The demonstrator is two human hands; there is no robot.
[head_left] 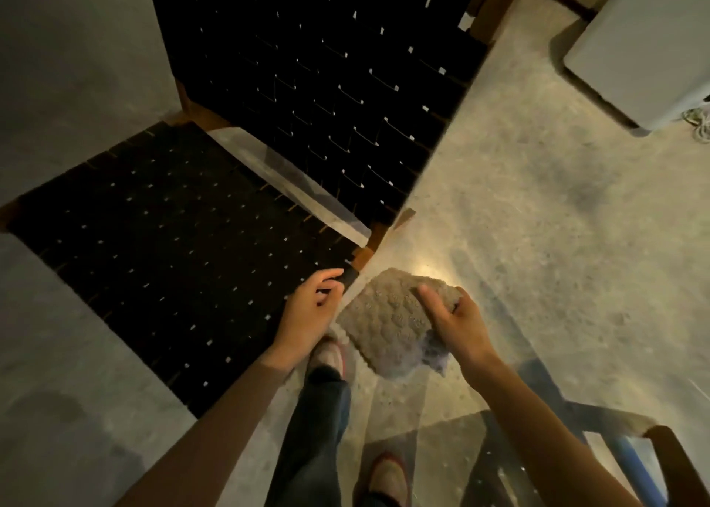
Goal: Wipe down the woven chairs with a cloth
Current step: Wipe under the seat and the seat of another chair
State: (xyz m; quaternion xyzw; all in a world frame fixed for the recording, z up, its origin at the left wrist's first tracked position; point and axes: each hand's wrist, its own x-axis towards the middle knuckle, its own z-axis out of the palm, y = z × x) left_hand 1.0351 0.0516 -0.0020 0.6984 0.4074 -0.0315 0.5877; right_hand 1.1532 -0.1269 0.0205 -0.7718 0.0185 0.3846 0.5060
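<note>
While the right hand (455,320) gripped the bunched cloth (384,326), thumb on top, the left hand (307,310) lay on the woven chair (173,245) at its seat corner, fingers loosely curled, grip unclear | cloth just beside that corner, above the floor (538,218) | both forearms extended.

The left hand (307,314) grips the near seat edge of the black woven wooden-framed chair (161,237), close to its backrest. Just to the right, above the grey concrete floor (538,237), the right hand (457,322) holds the beige knobbly cloth (388,322).
</note>
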